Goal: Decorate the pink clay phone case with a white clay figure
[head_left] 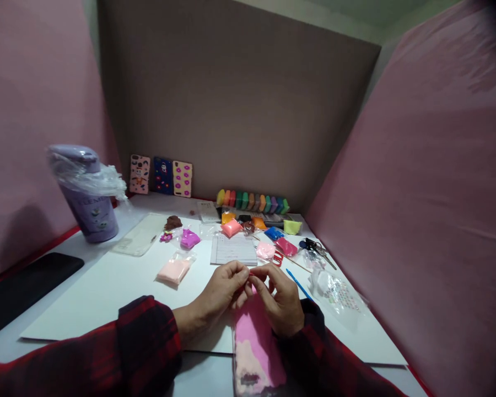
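My left hand (227,284) and my right hand (279,298) meet at the fingertips in the middle of the view. Both are closed in a pinch around a small bit of red clay (251,274), mostly covered by the fingers. Below them lies a phone case (258,342) coated in pink and pale peach clay, with a dark opening near its bottom end. My right hand and sleeve hide part of its right side. Just beyond the hands is a lined notepad (233,251).
Packets of coloured clay (231,227) spread across the white board (136,298). A blue tool (298,284), keys (318,251) and a bag of beads (339,292) lie right. On the left stand a purple bottle (89,204) and a black phone (33,286) lying flat. Decorated cases (163,175) lean behind.
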Available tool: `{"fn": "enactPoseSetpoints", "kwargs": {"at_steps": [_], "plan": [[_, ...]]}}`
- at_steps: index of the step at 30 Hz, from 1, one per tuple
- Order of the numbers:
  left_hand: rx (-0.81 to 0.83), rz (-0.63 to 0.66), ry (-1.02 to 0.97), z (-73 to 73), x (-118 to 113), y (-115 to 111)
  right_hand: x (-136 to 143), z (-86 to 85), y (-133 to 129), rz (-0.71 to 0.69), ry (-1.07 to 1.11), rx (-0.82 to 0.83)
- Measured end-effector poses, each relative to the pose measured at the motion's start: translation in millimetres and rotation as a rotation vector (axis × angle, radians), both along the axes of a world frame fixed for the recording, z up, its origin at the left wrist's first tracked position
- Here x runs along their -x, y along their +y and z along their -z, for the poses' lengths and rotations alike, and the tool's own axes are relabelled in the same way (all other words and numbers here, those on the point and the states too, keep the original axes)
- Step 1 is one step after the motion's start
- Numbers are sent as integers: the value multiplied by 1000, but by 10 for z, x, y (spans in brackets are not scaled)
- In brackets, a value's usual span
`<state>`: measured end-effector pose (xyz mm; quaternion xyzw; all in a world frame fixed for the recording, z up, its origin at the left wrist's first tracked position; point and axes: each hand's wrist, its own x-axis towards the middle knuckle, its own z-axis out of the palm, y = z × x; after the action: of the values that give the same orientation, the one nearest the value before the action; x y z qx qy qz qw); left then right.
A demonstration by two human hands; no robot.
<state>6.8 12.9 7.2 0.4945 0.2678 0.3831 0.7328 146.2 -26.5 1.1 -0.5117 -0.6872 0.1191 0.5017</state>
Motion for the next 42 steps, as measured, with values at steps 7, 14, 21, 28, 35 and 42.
{"fn": "enactPoseSetpoints", "kwargs": {"at_steps": [7,14,21,28,35,42], "plan": [[-11,-7,17,1,1,-15,-30,58,22,-4,-66,-78],[-21,5,47,6,9,-20,-52,66,30,-9,-107,-121],[-30,-18,58,-19,7,-39,-71,59,35,-18,-133,-157],[-21,-15,54,3,5,-28,-74,83,41,-9,-154,-174],[-33,-10,57,19,11,-13,-70,105,28,2,-156,-158],[-29,-20,54,19,11,-18,-73,113,17,7,-155,-137]]}}
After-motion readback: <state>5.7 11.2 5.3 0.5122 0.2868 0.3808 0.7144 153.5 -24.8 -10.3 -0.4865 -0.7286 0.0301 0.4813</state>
